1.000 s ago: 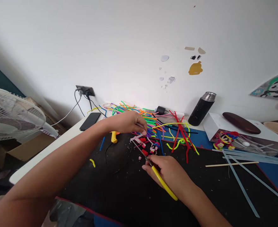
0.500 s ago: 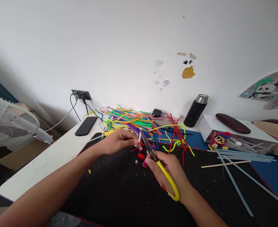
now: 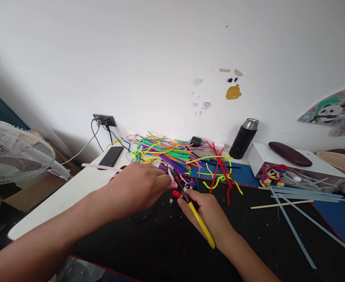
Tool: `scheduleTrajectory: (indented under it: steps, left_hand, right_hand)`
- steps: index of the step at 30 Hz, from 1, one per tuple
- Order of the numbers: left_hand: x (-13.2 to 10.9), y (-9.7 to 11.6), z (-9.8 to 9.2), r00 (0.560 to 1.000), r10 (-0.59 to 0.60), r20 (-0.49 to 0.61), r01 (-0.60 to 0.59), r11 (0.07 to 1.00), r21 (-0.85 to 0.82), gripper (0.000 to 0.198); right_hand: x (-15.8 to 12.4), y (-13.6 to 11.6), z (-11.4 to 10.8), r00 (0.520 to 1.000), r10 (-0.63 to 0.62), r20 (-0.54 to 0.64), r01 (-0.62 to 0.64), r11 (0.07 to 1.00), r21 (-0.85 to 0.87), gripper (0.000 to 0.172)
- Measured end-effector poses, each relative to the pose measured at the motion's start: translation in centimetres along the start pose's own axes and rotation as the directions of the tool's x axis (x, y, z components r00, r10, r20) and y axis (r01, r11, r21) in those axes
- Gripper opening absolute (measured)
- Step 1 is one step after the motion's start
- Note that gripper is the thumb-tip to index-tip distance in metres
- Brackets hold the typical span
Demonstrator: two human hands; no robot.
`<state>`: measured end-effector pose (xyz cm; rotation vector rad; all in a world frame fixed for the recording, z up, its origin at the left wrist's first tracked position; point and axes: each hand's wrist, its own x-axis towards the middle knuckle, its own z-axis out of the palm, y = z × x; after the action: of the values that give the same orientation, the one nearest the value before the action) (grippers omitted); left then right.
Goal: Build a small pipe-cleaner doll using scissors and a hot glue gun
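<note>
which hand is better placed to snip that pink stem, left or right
Right, probably: the right hand already grips the yellow-handled scissors, with the blades at the pink stem that the left hand pinches.

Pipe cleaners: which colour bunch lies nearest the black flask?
The red ones, fanned out just left of the flask; the purple, green and orange pile lies further left.

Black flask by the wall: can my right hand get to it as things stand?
Probably not freely: the right hand grips the yellow scissors, though only flat pipe cleaners lie before the black flask.
</note>
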<state>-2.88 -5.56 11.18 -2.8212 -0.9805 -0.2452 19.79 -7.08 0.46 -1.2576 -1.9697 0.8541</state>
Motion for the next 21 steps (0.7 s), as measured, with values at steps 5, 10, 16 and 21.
scheduleTrajectory:
  steps: [5,10,16,21]
  left_hand:
    - [3.7,-1.1,-1.4,0.992,0.062,0.110,-0.071,0.994,0.081,0.019]
    - [7.9,-3.8,-0.9,0.980,0.066,0.187,-0.069,0.998,0.011,0.019]
    - [9.4,-7.8,2.2,0.971,0.045,0.235,0.052,0.920,-0.390,0.022]
    - [6.4,-8.9,4.6,0.977,-0.065,0.204,0.185,0.735,-0.653,0.031]
  right_hand:
    - [0.0,0.4,0.2,0.995,-0.094,0.028,0.097,0.983,-0.156,0.027]
    - [-0.1,0.6,0.3,0.994,-0.109,0.030,0.112,0.979,-0.171,0.028]
    - [0.0,0.7,-0.5,0.998,-0.053,0.017,0.053,0.998,-0.020,0.024]
    - [-0.2,-0.1,-0.8,0.999,0.035,-0.004,-0.034,0.994,0.105,0.029]
